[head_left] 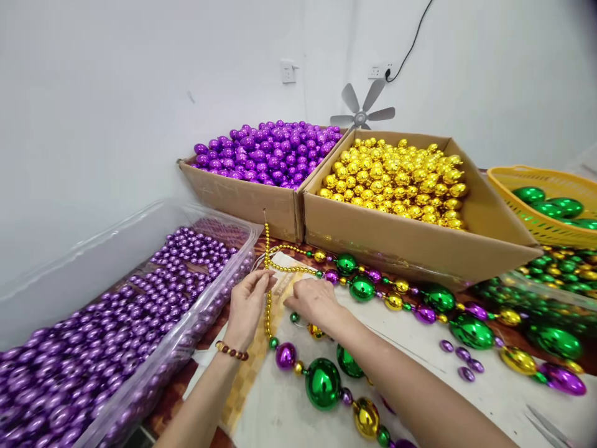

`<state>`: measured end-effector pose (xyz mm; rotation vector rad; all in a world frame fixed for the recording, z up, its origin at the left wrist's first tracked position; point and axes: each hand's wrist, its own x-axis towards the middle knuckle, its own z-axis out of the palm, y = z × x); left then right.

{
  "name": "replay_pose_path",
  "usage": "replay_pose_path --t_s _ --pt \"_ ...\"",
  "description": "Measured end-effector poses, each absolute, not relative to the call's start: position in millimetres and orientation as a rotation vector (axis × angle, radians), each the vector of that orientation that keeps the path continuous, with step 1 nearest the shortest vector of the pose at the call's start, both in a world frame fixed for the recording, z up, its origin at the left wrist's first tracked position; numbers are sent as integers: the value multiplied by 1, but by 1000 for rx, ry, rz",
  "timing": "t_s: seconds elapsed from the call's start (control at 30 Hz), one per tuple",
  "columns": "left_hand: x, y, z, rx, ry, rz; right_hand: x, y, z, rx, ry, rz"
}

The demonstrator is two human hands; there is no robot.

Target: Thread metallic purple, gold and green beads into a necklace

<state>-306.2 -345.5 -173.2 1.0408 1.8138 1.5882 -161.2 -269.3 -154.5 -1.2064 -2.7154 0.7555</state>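
Note:
My left hand (248,306) has its thumb and fingers pinched on a strand of small gold beads (267,314), which hangs from a point on the cardboard box front. Close beside it, my right hand (311,300) is closed with curled fingers; whatever is in them is hidden. Below the hands, the gold strand runs into a bead garland with large green (323,384), purple and gold beads on the white cloth (265,410). Another garland length (362,288) stretches to the right along the box. A small green bead (294,317) lies just under my right hand.
Cardboard boxes of purple beads (275,152) and gold beads (396,180) stand behind. A clear plastic bin (163,348) with small purple beads is at left. At right are a yellow basket (559,227), several loose purple beads (463,354) and scissors (548,426).

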Motion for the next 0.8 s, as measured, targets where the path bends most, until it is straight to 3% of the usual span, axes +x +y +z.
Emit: replay_pose_path --t_s 0.33,0.53,0.8 --pt "-303 -316 -176 1329 2028 1541 -148 -261 -164 -1176 -2523 960" --pt "-300 -249 -162 1466 2121 1602 -104 -265 -120 -909 -2271 1101" --pt "-311 -210 -148 1101 2167 1805 -56 -256 -63 -779 -1896 1300"
